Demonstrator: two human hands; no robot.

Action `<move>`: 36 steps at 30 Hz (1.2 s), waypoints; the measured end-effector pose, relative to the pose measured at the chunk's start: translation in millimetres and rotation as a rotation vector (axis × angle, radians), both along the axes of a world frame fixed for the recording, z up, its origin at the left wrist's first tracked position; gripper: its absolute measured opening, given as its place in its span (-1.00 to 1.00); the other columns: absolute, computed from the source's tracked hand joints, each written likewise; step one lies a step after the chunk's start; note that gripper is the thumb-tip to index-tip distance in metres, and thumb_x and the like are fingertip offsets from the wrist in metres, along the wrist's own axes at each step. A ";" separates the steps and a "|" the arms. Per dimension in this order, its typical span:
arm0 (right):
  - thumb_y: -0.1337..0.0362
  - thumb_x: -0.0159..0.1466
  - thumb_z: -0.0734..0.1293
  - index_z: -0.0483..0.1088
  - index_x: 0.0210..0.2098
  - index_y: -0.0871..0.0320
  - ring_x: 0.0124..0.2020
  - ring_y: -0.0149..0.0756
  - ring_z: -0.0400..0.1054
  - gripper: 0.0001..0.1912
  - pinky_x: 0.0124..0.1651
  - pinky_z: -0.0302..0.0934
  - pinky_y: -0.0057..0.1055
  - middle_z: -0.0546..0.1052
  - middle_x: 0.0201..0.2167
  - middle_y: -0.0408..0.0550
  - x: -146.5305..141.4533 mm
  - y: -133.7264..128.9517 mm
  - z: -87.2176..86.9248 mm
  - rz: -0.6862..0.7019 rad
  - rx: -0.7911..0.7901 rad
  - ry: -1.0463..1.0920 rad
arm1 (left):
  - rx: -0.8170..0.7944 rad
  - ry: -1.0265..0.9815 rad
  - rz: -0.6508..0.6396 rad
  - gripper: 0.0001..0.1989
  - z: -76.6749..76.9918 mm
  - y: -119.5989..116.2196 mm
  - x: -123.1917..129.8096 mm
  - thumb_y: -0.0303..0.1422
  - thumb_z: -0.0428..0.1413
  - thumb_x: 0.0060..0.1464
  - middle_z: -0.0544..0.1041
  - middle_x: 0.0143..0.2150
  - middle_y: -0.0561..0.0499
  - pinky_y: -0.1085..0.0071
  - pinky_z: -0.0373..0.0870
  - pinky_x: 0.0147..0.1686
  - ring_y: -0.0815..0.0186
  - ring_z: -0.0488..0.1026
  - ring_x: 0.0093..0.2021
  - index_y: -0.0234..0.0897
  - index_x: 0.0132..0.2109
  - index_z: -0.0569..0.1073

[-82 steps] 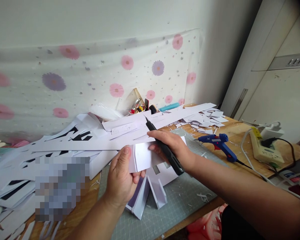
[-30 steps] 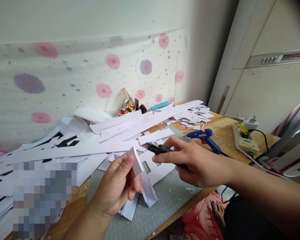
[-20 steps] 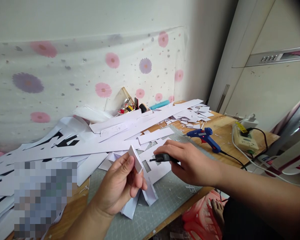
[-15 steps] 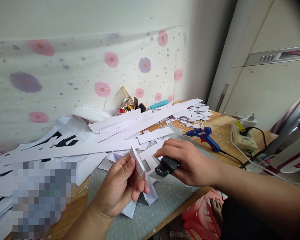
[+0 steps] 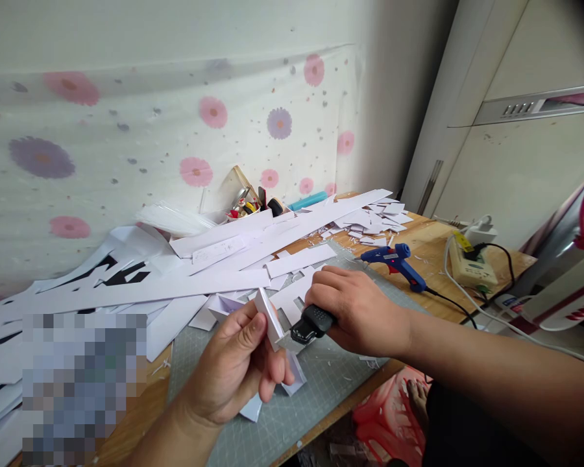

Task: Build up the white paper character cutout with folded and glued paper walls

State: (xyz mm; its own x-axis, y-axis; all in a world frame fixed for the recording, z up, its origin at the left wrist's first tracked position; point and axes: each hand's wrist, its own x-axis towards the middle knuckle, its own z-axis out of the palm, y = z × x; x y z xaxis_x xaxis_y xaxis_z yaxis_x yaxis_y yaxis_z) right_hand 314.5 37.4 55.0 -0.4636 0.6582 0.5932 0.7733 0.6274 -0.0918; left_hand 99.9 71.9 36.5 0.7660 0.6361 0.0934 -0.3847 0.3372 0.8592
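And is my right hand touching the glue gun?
Apart. The head view shows bare grey mat between the right hand and the glue gun.

No text can be read, even on the white strip (image 5: 217,251) or glue gun (image 5: 394,261).

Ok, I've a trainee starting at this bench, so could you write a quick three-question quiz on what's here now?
1. Which hand grips the black tool?
2. True or false: the left hand pinches a white piece above the mat.
3. The body of the glue gun is mainly: A yellow, B blue, C green.

Key: 1. The right hand. 2. True. 3. B.
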 end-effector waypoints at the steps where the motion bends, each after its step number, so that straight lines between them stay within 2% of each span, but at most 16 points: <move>1: 0.43 0.23 0.18 0.44 -0.37 0.20 -0.43 -0.29 0.21 -0.79 -0.38 0.04 -0.35 0.44 -0.46 -0.05 -0.1 0.6 -0.2 -0.010 0.010 -0.007 | -0.001 -0.006 -0.004 -0.75 -0.6 -0.1 0.4 -0.19 0.09 0.30 0.52 -0.65 0.15 0.53 0.53 -0.45 0.51 0.39 -0.74 -0.26 -0.26 0.48; 5: 0.44 0.20 0.18 0.44 -0.38 0.19 -0.43 -0.28 0.22 -0.80 -0.38 0.02 -0.34 0.45 -0.47 -0.05 -0.8 3.4 -1.5 -0.029 0.043 -0.027 | -0.008 -0.032 -0.039 -0.77 -2.6 -1.8 0.8 -0.21 0.07 0.32 0.58 -0.62 0.11 0.51 0.55 -0.42 0.50 0.42 -0.73 -0.25 -0.23 0.49; 10: 0.45 0.21 0.17 0.44 -0.38 0.20 -0.42 -0.26 0.22 -0.79 -0.38 0.02 -0.33 0.46 -0.47 -0.04 -1.9 7.3 -4.2 -0.061 0.080 -0.011 | -0.049 0.002 -0.119 -0.80 -4.2 -8.3 -0.5 -0.20 0.10 0.31 0.65 -0.53 0.04 0.62 0.46 -0.50 0.48 0.49 -0.68 -0.25 -0.17 0.48; 12: 0.44 0.21 0.17 0.45 -0.37 0.20 -0.42 -0.26 0.23 -0.79 -0.37 0.02 -0.33 0.46 -0.46 -0.03 -1.8 8.7 -5.2 -0.055 0.089 0.000 | -0.061 -0.001 -0.126 -0.79 -4.4 -10.5 -0.2 -0.19 0.12 0.29 0.65 -0.52 0.04 0.60 0.48 -0.48 0.49 0.48 -0.68 -0.26 -0.17 0.47; 19: 0.40 0.24 0.19 0.45 -0.40 0.20 -0.44 -0.27 0.20 -0.80 -0.37 0.04 -0.33 0.44 -0.47 -0.03 -0.5 8.1 -6.3 0.071 0.117 0.018 | -0.041 -0.021 -0.085 -0.74 -2.0 -9.7 0.4 -0.18 0.06 0.32 0.59 -0.61 0.10 0.52 0.54 -0.40 0.50 0.44 -0.71 -0.26 -0.24 0.45; 22: 0.40 0.24 0.19 0.45 -0.40 0.20 -0.45 -0.28 0.19 -0.79 -0.38 0.04 -0.33 0.44 -0.48 -0.04 -1.2 7.6 -6.8 0.087 0.126 0.020 | -0.034 -0.024 -0.103 -0.74 -2.8 -9.2 -0.3 -0.18 0.07 0.32 0.56 -0.63 0.12 0.57 0.49 -0.47 0.49 0.44 -0.71 -0.26 -0.26 0.44; 30: 0.39 0.26 0.19 0.43 -0.37 0.17 -0.42 -0.26 0.21 -0.82 -0.37 0.03 -0.34 0.43 -0.47 -0.06 -1.6 13.0 -11.7 0.004 0.142 0.022 | -0.045 -0.025 -0.180 -0.76 -8.4 -16.1 -1.3 -0.18 0.06 0.33 0.63 -0.54 0.08 0.62 0.39 -0.53 0.50 0.45 -0.70 -0.27 -0.10 0.45; 36: 0.39 0.27 0.19 0.39 -0.37 0.15 -0.41 -0.25 0.19 -0.84 -0.38 0.00 -0.33 0.42 -0.47 -0.05 -2.0 16.9 -16.6 -0.037 0.164 0.021 | -0.050 -0.004 -0.197 -0.75 -6.7 -17.3 -0.3 -0.17 0.07 0.31 0.59 -0.58 0.09 0.58 0.38 -0.52 0.50 0.39 -0.72 -0.29 -0.14 0.42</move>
